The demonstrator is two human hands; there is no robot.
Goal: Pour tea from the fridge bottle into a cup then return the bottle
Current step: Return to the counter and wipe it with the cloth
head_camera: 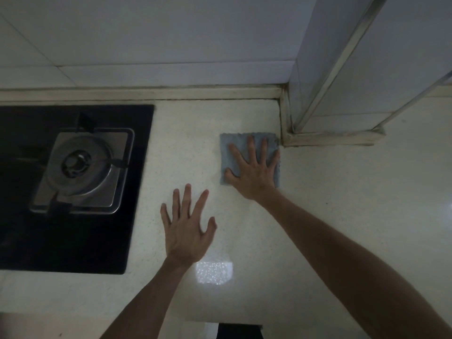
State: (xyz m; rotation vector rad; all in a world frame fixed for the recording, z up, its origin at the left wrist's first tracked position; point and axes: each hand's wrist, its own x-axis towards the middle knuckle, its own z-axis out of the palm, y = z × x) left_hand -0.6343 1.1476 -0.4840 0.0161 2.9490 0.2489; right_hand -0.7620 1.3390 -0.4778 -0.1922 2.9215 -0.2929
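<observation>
No bottle and no cup are in view. My right hand [254, 168] lies flat, fingers spread, on a square grey-blue cloth [234, 148] that rests on the pale speckled counter [342, 192], close to the base of a white column. My left hand [187, 226] hovers or rests palm-down over the counter, fingers apart and holding nothing, to the left of and nearer than the cloth. Both forearms reach in from the bottom edge.
A black glass gas hob [110, 241] with a steel burner [80, 167] fills the counter's left side. A tiled wall [146, 45] runs along the back. A white column [342, 69] stands at the back right. The counter's front edge is at the bottom.
</observation>
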